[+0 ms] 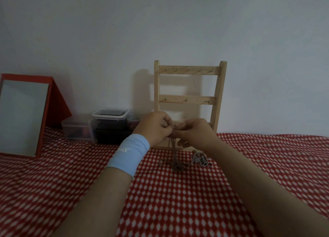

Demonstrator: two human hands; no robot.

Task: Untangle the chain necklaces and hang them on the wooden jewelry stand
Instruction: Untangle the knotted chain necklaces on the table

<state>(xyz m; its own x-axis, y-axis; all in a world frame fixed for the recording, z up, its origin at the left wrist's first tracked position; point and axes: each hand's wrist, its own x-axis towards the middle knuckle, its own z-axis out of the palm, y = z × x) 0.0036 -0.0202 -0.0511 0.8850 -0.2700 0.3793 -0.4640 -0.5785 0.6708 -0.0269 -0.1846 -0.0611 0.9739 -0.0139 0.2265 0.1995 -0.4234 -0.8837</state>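
Red-and-white patterned cloth [178, 201] covers the surface below a pale wall [160, 23], where a person works on tangled chains [187, 161]. Both hands meet just in front of the wooden stand [188, 71], which stands upright against the wall with rows of small hooks on its crossbars. The left hand [153, 128], with a light blue wristband [129, 153], has a narrow grip, its fingers curled and pinching the chains' upper end. The right hand [194, 131] pinches the same strands from the other side, touching the left. From the two grips the strands hang straight down to a loose heap on the cloth, just before the stand's base. At far left, a red-framed mirror [21, 115] leans back. Between it and the stand sit stacked plastic boxes [110, 114], their contents too dark to make out.
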